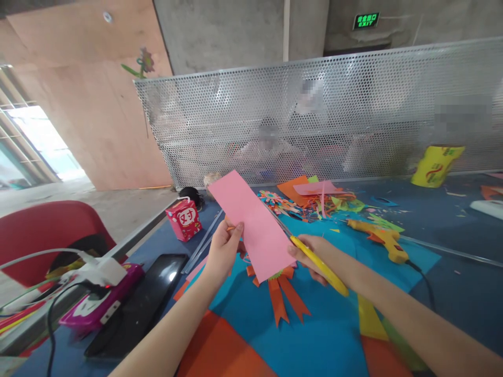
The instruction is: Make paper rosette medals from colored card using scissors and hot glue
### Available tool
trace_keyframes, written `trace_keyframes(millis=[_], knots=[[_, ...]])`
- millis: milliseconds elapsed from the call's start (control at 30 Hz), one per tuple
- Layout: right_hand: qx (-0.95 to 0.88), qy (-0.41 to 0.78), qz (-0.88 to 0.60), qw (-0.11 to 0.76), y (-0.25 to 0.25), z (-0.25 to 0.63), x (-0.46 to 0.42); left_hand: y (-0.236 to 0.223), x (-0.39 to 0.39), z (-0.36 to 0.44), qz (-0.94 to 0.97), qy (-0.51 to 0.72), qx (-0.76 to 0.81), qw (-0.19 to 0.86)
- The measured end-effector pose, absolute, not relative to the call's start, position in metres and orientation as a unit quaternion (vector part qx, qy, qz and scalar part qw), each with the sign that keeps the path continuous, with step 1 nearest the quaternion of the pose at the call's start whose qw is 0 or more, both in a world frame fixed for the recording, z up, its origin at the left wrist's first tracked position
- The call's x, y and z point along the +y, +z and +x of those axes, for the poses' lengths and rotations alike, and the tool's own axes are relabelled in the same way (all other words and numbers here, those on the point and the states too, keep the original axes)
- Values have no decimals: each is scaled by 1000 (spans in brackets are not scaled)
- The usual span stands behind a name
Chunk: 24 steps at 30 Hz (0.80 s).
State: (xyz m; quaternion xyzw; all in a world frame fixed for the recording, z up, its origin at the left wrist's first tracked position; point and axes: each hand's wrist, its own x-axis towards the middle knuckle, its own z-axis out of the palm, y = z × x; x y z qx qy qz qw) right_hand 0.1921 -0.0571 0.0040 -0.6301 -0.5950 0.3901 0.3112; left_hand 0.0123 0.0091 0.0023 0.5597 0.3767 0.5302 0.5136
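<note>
My left hand pinches a pink paper sheet along its left edge, thumb on top, holding it tilted above the table. In my right hand is a pair of scissors with yellow handles. Their blades lie at the right edge of the sheet and are partly hidden behind it. Below the sheet, an orange paper ribbon rosette with two notched tails rests on blue paper. The sheet covers most of its top.
A yellow glue gun lies right, its cord trailing forward. Paper scraps are heaped behind. At left are a red drink box, a black phone and a purple power strip. A perforated metal screen borders the back; people sit beyond.
</note>
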Motion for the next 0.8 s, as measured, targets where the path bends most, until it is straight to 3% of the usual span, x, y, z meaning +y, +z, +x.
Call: trace_keyframes(millis=[800], knots=[[-593, 404, -614, 330, 2, 190, -58, -3, 10, 12, 605, 480, 367, 518]])
